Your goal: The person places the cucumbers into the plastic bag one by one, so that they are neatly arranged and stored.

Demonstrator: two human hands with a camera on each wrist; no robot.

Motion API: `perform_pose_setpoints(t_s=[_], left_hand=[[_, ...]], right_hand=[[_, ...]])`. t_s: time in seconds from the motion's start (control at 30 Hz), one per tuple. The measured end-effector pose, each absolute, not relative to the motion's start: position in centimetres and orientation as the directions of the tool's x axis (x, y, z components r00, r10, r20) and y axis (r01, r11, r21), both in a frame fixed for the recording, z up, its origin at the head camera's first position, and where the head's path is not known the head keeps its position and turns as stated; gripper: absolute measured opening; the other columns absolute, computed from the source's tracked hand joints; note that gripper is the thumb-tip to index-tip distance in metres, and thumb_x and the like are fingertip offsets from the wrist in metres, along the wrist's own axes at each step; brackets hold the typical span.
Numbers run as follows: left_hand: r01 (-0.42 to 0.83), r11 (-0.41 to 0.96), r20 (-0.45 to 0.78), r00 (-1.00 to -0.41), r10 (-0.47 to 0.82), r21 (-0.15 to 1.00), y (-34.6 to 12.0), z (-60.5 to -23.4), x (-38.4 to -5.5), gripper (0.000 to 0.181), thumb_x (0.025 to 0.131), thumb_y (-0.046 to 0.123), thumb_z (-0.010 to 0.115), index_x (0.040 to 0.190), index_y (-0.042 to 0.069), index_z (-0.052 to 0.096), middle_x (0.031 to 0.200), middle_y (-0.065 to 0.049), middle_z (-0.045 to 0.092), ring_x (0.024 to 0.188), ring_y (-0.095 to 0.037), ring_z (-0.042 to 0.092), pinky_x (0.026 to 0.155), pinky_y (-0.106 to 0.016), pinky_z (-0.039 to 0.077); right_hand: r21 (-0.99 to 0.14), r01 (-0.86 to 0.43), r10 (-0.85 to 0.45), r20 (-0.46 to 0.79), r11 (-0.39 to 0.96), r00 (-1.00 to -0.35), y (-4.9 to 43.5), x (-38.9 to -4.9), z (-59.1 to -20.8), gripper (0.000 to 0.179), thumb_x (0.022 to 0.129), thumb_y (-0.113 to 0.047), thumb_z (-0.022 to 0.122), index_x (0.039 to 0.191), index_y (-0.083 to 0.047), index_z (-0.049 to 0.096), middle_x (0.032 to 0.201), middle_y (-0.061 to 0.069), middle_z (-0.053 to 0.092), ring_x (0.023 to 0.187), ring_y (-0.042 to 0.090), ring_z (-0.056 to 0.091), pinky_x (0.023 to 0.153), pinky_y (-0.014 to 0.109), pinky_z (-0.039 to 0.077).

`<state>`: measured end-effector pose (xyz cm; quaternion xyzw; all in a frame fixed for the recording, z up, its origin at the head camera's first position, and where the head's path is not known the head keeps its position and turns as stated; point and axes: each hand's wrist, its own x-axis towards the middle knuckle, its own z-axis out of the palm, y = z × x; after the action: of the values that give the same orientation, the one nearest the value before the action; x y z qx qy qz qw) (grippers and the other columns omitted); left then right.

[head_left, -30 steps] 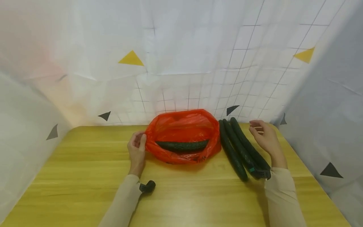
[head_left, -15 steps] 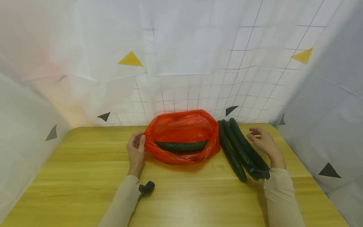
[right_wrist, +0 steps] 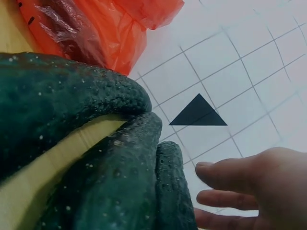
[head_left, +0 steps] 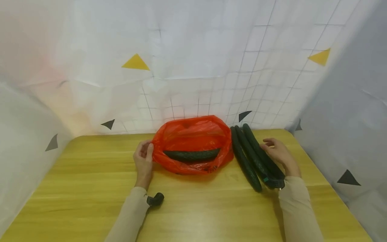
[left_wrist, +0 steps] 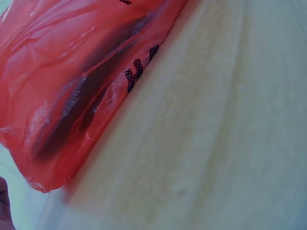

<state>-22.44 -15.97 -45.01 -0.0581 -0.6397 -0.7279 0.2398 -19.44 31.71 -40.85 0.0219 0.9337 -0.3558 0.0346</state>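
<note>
A red plastic bag (head_left: 188, 168) lies on the table with its mouth wide and facing me. Inside it rests one dark green cucumber (head_left: 191, 155); in the left wrist view it shows dimly through the bag wall (left_wrist: 29, 96). My left hand (head_left: 143, 163) pinches the bag's left rim between thumb and fingers. To the right of the bag, three cucumbers lie side by side: a left one (head_left: 244, 161), a middle one (head_left: 251, 151) and a right one (head_left: 256, 145). Beside the right cucumber hovers my right hand (head_left: 281, 156), holding nothing, its fingers (right_wrist: 225, 173) loosely bent.
The wooden table (head_left: 193, 215) extends in front of the bag and to its left. White sheets (head_left: 193, 60) with grid lines and taped triangles rise behind and at both sides. Dark wrist cameras stick out from the left sleeve (head_left: 130, 208) and right sleeve (head_left: 299, 205).
My right hand has come down and slightly left toward the right cucumber. The left hand keeps its hold on the bag's rim. The whole head view has shifted a little.
</note>
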Motion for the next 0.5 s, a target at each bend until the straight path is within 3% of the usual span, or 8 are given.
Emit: perform_pose_setpoints(t_s=[0.23, 0.5], left_hand=[[0.412, -0.061, 0.379, -0.879, -0.290, 0.909, -16.3, -46.2, -23.2, 0.028, 0.092, 0.020, 0.062, 0.109, -0.002, 0.062, 0.095, 0.003, 0.062, 0.089, -0.011, 0.058, 0.081, -0.015, 0.048], [0.442, -0.100, 0.401, -0.873, -0.278, 0.891, -16.1, -46.1, -23.4, 0.029, 0.091, 0.016, 0.062, 0.109, -0.006, 0.060, 0.094, 0.002, 0.063, 0.088, -0.010, 0.059, 0.079, -0.016, 0.048]], right_hand=[[-0.650, 0.122, 0.020, -0.163, 0.750, -0.986, 31.4, -19.7, -41.0, 0.066, 0.099, -0.041, 0.043, 0.140, 0.009, 0.032, 0.134, 0.037, 0.039, 0.119, 0.049, 0.044, 0.096, 0.057, 0.040], [-0.625, 0.101, 0.004, -0.154, 0.774, -0.988, 31.4, -20.1, -41.6, 0.065, 0.098, -0.042, 0.044, 0.135, 0.011, 0.038, 0.132, 0.037, 0.043, 0.118, 0.049, 0.045, 0.095, 0.057, 0.040]])
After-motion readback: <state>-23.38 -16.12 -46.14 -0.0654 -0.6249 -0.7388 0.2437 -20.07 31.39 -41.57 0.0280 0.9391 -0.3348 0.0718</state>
